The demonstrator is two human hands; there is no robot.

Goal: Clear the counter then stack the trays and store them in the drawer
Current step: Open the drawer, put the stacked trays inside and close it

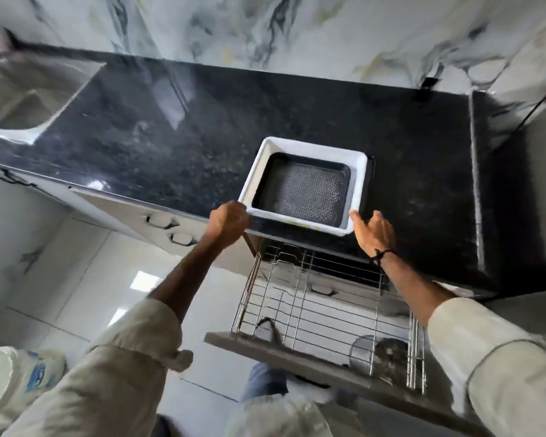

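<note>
Trays (306,187) stacked on bench (171,137); left hand (229,220) fingers curled on near corner, right hand (374,231) fingers spread beside other; next probably lift into drawer (322,310) below.

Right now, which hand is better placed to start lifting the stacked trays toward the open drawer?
Left. The left hand is closed on the white tray's near corner, while the right hand is open beside the other corner. The wire drawer sits open below.
</note>
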